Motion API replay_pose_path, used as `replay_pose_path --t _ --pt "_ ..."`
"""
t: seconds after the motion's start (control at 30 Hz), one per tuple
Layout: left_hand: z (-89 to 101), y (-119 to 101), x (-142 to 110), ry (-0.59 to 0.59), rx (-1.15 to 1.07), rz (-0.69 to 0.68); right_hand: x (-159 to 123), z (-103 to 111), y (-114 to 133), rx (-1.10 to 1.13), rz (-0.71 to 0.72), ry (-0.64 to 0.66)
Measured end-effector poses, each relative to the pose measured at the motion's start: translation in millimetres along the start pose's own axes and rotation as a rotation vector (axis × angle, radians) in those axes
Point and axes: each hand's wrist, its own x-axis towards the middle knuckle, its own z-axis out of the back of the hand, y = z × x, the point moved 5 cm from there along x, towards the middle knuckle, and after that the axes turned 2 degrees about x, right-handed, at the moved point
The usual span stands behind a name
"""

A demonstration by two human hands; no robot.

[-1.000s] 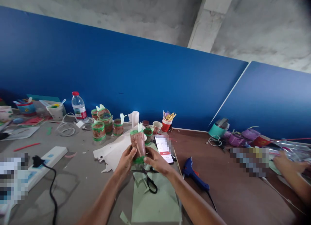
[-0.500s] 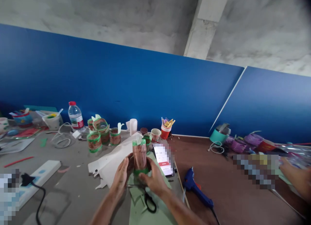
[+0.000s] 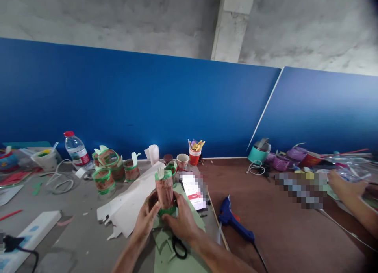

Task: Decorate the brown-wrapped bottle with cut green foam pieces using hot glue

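Observation:
Between my two hands stands a brown cylinder [image 3: 165, 189] with green bands at its top and base and a pale strip poking from its top. My left hand [image 3: 147, 214] wraps its left side, and my right hand [image 3: 183, 218] grips the lower right side. Beneath them lies a sheet of green paper [image 3: 165, 261], with black-handled scissors [image 3: 180, 248] on it, their blades partly hidden. White paper [image 3: 132, 202] with torn edges spreads to the left. A lit phone [image 3: 193, 190] rests just right of the cylinder.
Several brown-and-green pots [image 3: 104, 180] stand back left, near a water bottle [image 3: 77, 149]. A blue glue gun [image 3: 234, 222] lies on the right, its cord trailing forward. A power strip [image 3: 38, 231] is at left. Another person's hand [image 3: 344, 186] reaches in at far right.
The view has turned slightly right, so most things sit further left. My hands still hold the cylinder, which leans slightly more. The other person's hand has shifted at the right.

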Motion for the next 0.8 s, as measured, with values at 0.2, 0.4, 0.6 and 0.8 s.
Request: replay_pose_path --t 0.2,0.4,0.6,0.8 --pt "-3.2 11 -2 0.117 -0.059 -0.007 -1 -2 -10 0.024 0.042 -0.022" --pt "-5.7 8 -3 0.126 -0.084 0.022 0 -6 -19 0.056 0.025 -0.021" --pt "-1.7 10 -10 0.05 0.052 0.009 1 -3 -15 0.057 -0.03 -0.013" --pt "2.9 4 -20 -0.038 0.401 -0.216 1 -2 -13 0.026 -0.003 0.003"
